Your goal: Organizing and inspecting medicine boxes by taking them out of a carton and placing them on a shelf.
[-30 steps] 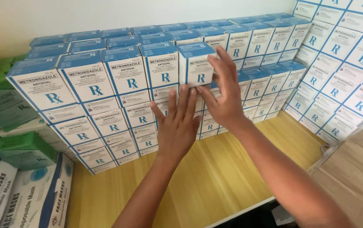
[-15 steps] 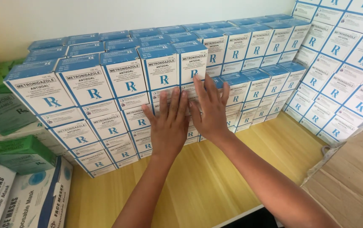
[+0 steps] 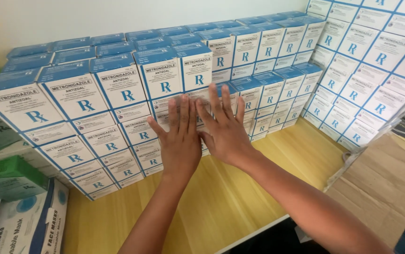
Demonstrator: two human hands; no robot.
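Both palms flat, fingers spread, gripping nothing: left hand and right hand press side by side against the stacked blue-and-white boxes directly ahead, beneath the stack's top row, above the wooden tabletop.

A single view is given, taken from a camera worn on the head and tilted down and forward toward twelve o'clock. The wooden tabletop is seen from close above, with both forearms entering from six o'clock. The wall of stacked blue-and-white boxes is faced at close range, filling nine to two o'clock. With only one view, no shared part of the scene can be told.
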